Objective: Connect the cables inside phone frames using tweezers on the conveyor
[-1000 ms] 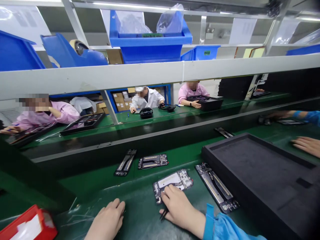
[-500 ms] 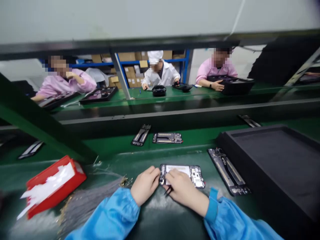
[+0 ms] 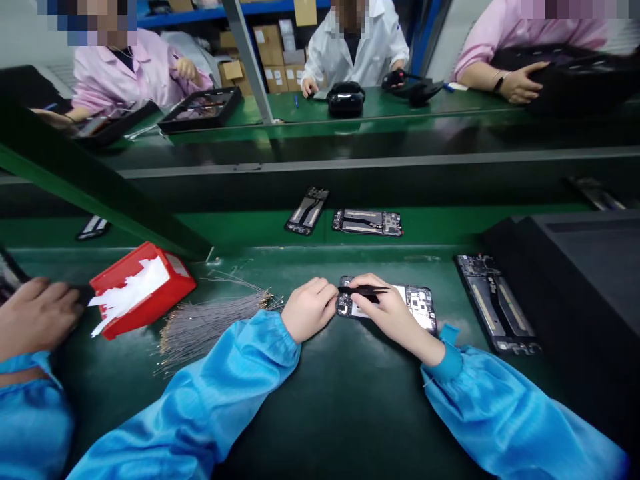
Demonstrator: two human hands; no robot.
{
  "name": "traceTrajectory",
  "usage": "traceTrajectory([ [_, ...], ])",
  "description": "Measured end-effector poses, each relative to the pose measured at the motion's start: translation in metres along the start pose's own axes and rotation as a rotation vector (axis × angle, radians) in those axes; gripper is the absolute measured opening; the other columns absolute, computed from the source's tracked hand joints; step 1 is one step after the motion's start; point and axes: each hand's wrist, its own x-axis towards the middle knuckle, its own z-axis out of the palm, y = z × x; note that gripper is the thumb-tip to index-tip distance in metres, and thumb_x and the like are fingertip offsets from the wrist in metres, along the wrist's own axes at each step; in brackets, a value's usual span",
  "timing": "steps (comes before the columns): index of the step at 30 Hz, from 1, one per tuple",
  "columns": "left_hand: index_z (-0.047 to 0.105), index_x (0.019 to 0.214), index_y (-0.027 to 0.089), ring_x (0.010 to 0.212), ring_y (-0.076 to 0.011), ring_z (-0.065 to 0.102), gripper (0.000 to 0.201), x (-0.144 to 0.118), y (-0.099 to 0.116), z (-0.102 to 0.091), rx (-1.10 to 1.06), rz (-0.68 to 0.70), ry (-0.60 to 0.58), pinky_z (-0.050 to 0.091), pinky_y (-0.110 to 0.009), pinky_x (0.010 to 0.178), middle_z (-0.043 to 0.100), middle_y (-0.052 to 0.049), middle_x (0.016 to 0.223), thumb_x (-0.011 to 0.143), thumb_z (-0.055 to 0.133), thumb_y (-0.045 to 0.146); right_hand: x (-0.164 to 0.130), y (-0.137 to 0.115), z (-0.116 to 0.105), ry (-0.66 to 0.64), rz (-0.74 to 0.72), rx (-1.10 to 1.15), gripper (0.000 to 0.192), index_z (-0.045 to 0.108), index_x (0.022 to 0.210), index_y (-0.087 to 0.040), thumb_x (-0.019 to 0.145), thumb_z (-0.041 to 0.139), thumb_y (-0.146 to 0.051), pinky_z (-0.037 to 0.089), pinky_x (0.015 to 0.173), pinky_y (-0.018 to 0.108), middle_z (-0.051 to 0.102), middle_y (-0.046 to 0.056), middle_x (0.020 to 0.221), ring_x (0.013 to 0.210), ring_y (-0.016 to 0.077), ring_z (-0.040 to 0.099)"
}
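An opened smartphone [image 3: 421, 305], with bare circuit boards and a white middle area, lies crosswise on the green bench. My left hand [image 3: 310, 311] is closed at its left end, fingers curled against the edge; the fingertips are partly hidden. Black tweezers [image 3: 370, 291] are pinched in my right hand [image 3: 387, 308], lying flat above the phone with their points to the right. That hand covers part of the phone's middle. Left of my left hand lies a bundle of thin grey cables [image 3: 213, 327] with gold-coloured ends.
A red bin [image 3: 145, 310] of white strips stands left. A co-worker's hand [image 3: 37, 313] is at the far left. Another opened phone [image 3: 495, 303] lies beside a black tray [image 3: 560, 293] at right. Two opened phones [image 3: 307, 211] [image 3: 367, 222] lie behind. People sit opposite.
The view has tilted down. The tweezers, which pointed down towards me, now lie across above the phone. A co-worker's hand has come into view at left.
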Motion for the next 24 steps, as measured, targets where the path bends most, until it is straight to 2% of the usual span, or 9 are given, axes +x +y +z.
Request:
traceTrajectory([
  [6, 0.053, 0.075, 0.016, 0.073, -0.0137, 0.047, 0.018, -0.002, -0.0003, -0.0016, 0.018, -0.004, -0.007, 0.039, -0.024, 0.067, 0.051, -0.002, 0.073, 0.085, 0.038, 0.019, -0.0011, 0.002, 0.003, 0.119, 0.094, 0.114, 0.009, 0.056, 0.084, -0.018, 0.076, 0.055, -0.017, 0.049, 0.068, 0.026, 0.061, 0.002, 0.083, 0.077, 0.0138, 0.06],
  [13, 0.052, 0.075, 0.017, 0.073, -0.0137, 0.047, 0.017, -0.0038, 0.0005, -0.0006, 0.03, -0.024, -0.033, 0.038, -0.024, 0.067, 0.051, -0.001, 0.073, 0.084, 0.039, 0.019, -0.0011, 0.0035, 0.0015, 0.119, 0.096, 0.065, 0.007, 0.056, 0.082, -0.018, 0.074, 0.057, -0.019, 0.049, 0.067, 0.026, 0.061, 0.001, 0.079, 0.073, 0.014, 0.06],
  [24, 0.053, 0.074, 0.017, 0.072, -0.0133, 0.046, 0.019, -0.0029, 0.0017, -0.0033, 0.032, -0.002, -0.048, 0.038, -0.024, 0.065, 0.051, -0.001, 0.072, 0.085, 0.038, 0.019, -0.003, 0.0022, 0.0014, 0.083, 0.093, 0.049, 0.01, 0.059, 0.083, -0.018, 0.074, 0.054, -0.016, 0.05, 0.072, 0.029, 0.064, 0.003, 0.083, 0.081, 0.0164, 0.061],
])
